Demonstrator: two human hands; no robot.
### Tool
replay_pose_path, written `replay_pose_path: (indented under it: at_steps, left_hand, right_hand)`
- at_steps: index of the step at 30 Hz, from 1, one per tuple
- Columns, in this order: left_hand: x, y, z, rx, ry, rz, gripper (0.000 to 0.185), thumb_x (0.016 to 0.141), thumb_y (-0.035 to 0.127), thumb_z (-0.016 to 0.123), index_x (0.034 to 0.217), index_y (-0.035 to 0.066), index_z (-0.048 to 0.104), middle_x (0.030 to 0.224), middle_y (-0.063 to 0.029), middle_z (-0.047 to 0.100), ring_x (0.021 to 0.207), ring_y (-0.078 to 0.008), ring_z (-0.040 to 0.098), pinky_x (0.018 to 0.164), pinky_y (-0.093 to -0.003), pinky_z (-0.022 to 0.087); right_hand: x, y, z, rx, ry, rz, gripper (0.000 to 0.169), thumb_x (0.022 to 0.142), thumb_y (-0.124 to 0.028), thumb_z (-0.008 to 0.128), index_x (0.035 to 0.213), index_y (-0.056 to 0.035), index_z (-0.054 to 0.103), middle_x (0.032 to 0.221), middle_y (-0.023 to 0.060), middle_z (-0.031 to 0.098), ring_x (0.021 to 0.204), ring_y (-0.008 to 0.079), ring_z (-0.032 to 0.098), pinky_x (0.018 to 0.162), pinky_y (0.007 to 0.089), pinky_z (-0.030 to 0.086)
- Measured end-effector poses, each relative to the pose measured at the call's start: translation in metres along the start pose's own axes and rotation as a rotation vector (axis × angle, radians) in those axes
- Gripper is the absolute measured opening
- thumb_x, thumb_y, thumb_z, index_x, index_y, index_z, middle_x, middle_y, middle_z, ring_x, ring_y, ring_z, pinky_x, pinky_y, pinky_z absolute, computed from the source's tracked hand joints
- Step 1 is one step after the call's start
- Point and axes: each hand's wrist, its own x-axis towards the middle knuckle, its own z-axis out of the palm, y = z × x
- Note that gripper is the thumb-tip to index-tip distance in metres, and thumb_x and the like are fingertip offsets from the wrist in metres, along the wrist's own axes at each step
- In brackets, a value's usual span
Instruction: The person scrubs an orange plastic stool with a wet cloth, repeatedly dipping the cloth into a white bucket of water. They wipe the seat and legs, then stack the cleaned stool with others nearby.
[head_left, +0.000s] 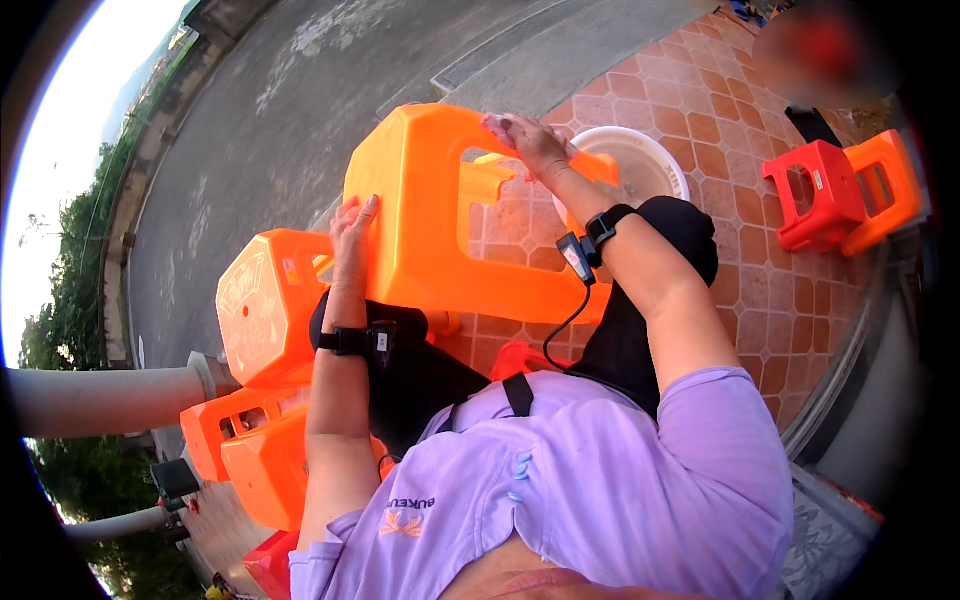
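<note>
An orange plastic stool (435, 285) is tilted on its side before me, its seat facing left. My left hand (352, 236) grips it at the seat's lower left edge, thumb up on the surface. In my right hand (534, 146) is a wet-looking pinkish cloth (496, 129), pressed against the upper side of the stool near a leg; part of the cloth is hidden under the palm. Just behind and to the right of the stool stands a white plastic basin (611, 135) with cloudy liquid in it, partly hidden by the stool and my right forearm.
More orange stools (259, 307) stand at left, with another orange stool (262, 469) and a red one (271, 562) lower down. A red stool (825, 195) and an orange stool (889, 187) are at right on the tiled floor (750, 247). A pale post (112, 401) lies left.
</note>
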Motion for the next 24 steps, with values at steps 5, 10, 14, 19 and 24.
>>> replay_pose_path:
  at_steps: [5, 10, 14, 19, 24]
  left_hand:
    - [-0.015, 0.014, 0.002, 0.018, -0.028, 0.083, 0.044, 0.091, 0.042, 0.066, 0.093, -0.001, 0.073, 0.135, -0.0215, 0.054, 0.129, -0.0318, 0.042, 0.110, -0.0388, 0.029]
    - [-0.014, 0.011, -0.003, -0.029, -0.004, -0.040, 0.044, 0.090, 0.042, 0.066, 0.100, -0.001, 0.074, 0.138, -0.0202, 0.052, 0.131, -0.0309, 0.042, 0.111, -0.0380, 0.029]
    - [-0.002, 0.004, -0.006, -0.090, 0.007, -0.063, 0.046, 0.090, 0.042, 0.068, 0.098, -0.003, 0.074, 0.138, -0.0190, 0.052, 0.128, -0.0299, 0.045, 0.110, -0.0362, 0.030]
    - [0.011, -0.007, -0.003, -0.282, -0.018, -0.092, 0.052, 0.088, 0.043, 0.070, 0.106, -0.006, 0.070, 0.132, -0.0159, 0.055, 0.126, -0.0234, 0.046, 0.107, -0.0316, 0.033]
    - [0.020, -0.018, -0.013, -0.159, -0.022, -0.073, 0.057, 0.088, 0.043, 0.070, 0.111, -0.009, 0.066, 0.131, -0.0149, 0.056, 0.123, -0.0208, 0.049, 0.105, -0.0303, 0.034]
  right_hand:
    - [-0.015, -0.075, 0.009, 0.100, 0.240, -0.544, 0.048, 0.097, -0.048, 0.049, 0.136, -0.0213, 0.057, 0.130, 0.0071, 0.062, 0.123, 0.0262, 0.054, 0.103, 0.0444, 0.036]
    - [-0.028, -0.055, 0.009, -0.065, 0.307, -0.475, 0.050, 0.096, -0.048, 0.050, 0.138, -0.0206, 0.055, 0.129, 0.0070, 0.063, 0.118, 0.0264, 0.057, 0.101, 0.0449, 0.038]
    - [-0.021, 0.021, 0.002, -0.163, -0.038, -0.141, 0.053, 0.098, -0.049, 0.045, 0.143, -0.0213, 0.050, 0.140, 0.0081, 0.054, 0.127, 0.0286, 0.050, 0.107, 0.0445, 0.035]
    - [-0.031, 0.061, -0.003, -0.220, 0.000, 0.263, 0.053, 0.096, -0.046, 0.045, 0.141, -0.0189, 0.050, 0.147, 0.0077, 0.047, 0.133, 0.0304, 0.044, 0.110, 0.0449, 0.033]
    - [-0.052, 0.070, -0.007, -0.080, 0.066, 0.202, 0.055, 0.096, -0.045, 0.045, 0.144, -0.0193, 0.047, 0.152, 0.0071, 0.042, 0.141, 0.0302, 0.036, 0.114, 0.0483, 0.029]
